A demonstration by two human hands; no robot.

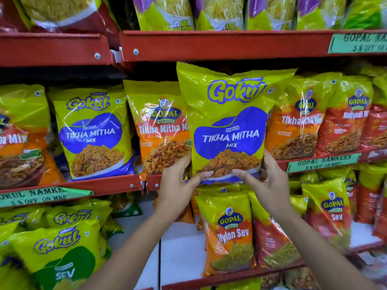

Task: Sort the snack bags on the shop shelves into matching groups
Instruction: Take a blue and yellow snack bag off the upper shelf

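**Two hands lift a Gokul bag before the red shelves**

A Gokul Tikha Mitha Mix bag (228,126), glossy yellow-green with a blue logo, a blue patch bearing white lettering and a picture of orange fried mix, is held upright in front of the middle shelf (104,185). The left hand (178,183) clasps its lower left corner, thumb laid across the front; the right hand (266,181) clasps the lower right corner, its grip likewise pinching the bag between thumb and fingers. Behind it, on the left, stands a Gopal Tikha Mitha Mix bag (161,130), orange and yellow-green. Further left sits a matching Gokul bag (92,132). Below, a Gopal Nylon Sev bag (230,235) leans on the lower shelf. A green price tag (323,162) reads "Gopal Namkeen".
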